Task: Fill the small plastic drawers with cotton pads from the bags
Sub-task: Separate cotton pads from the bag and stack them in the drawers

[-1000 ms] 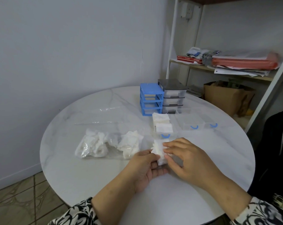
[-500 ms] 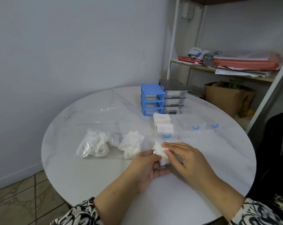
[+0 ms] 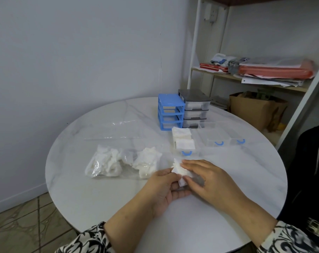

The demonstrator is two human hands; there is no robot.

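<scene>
While both forearms reach in over the near edge of the round white tabletop [image 3: 173, 227], the left hand [image 3: 164, 187] lies palm up with its fingers curled under a small stack of cotton pads [image 3: 179, 170], thumb pinching the stack's left edge. The right hand [image 3: 206, 178] covers the stack from the right, its grip closed on the pads between thumb and curved fingers, so the pads sit between the two hands, touching both.

Just beyond the hands, a clear drawer [image 3: 184, 145] with a blue handle holds folded white pads piled above its rim. To its right, two more clear drawers [image 3: 214, 137] with blue handles sit side by side. Towards the left edge of the tabletop, a clear plastic bag [image 3: 124, 161] holds two clumps of white pads, and a flat clear bag [image 3: 115, 132] lies beyond it.

Near the far edge stand a blue drawer frame [image 3: 170, 112] with its slots open and, touching its right side, a grey drawer unit [image 3: 195, 110].
</scene>
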